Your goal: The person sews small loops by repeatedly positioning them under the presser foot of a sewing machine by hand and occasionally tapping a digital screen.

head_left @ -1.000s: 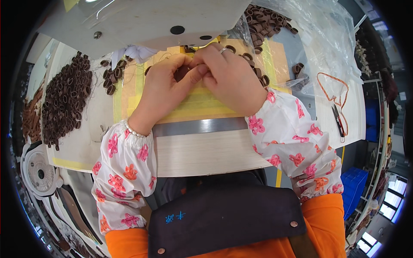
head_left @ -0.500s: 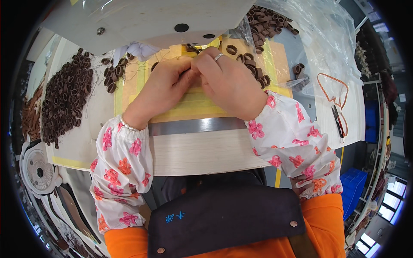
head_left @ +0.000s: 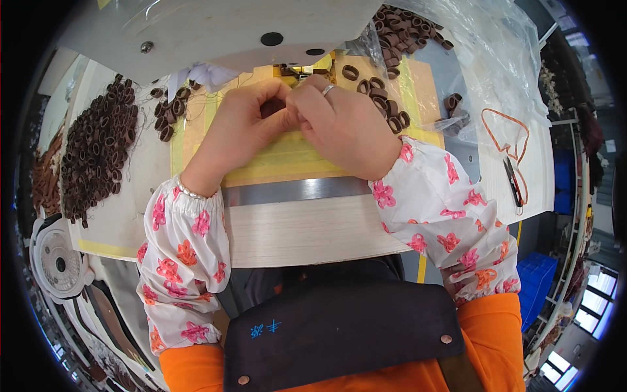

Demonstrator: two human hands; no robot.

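My left hand [head_left: 245, 124] and my right hand [head_left: 343, 127] meet in front of a sewing machine's presser-foot area [head_left: 302, 73]. The left fingers curl inward, with a gap showing between thumb and forefinger. Bent and pressed together, the right fingertips touch the left thumb tip. Whatever they pinch is hidden behind the fingers. Small brown strap loops [head_left: 377, 95] lie just right of my right hand. Others [head_left: 171, 112] lie left of my left hand among loose threads. Beneath my hands, yellow tape [head_left: 281, 163] covers the work surface.
The white machine head [head_left: 215, 32] overhangs the far side. A large heap of brown loops [head_left: 101, 147] fills the left of the table; another heap [head_left: 408, 32] sits by clear plastic sheeting [head_left: 496, 52]. Thread snips [head_left: 513, 183] on an orange cord lie at right. A white fan [head_left: 59, 261] stands lower left.
My left hand has shifted slightly left, and the gap between its thumb and forefinger has widened. The right hand has moved a little left; both hands remain together.
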